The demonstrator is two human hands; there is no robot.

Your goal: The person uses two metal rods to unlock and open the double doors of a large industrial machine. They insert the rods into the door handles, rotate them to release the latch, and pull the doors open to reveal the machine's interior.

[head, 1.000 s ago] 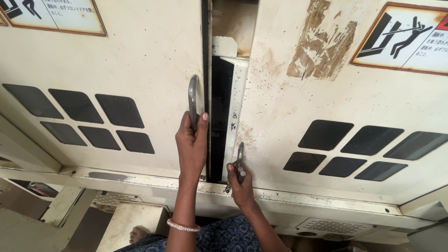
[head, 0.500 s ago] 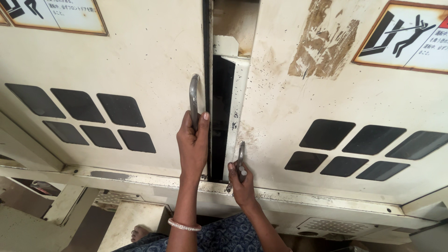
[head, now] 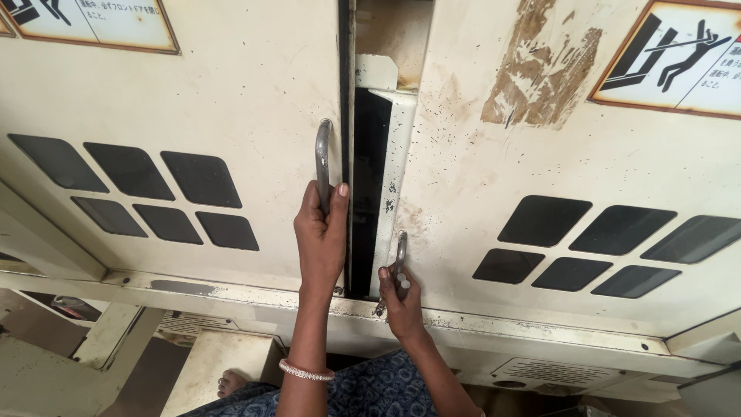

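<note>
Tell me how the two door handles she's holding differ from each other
The left handle shows almost whole above the left hand, which grips its lower end; the right handle is mostly hidden in the right hand. The left handle sits higher in view, the right handle lower, by the doors' bottom edge. Both are grey metal bars flanking the gap.

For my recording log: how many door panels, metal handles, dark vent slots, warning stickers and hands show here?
Door panels: 2, left and right
Metal handles: 2, one in the left hand, one in the right hand
Dark vent slots: 12, six per panel
Warning stickers: 2
Hands: 2
Total: 20
</note>
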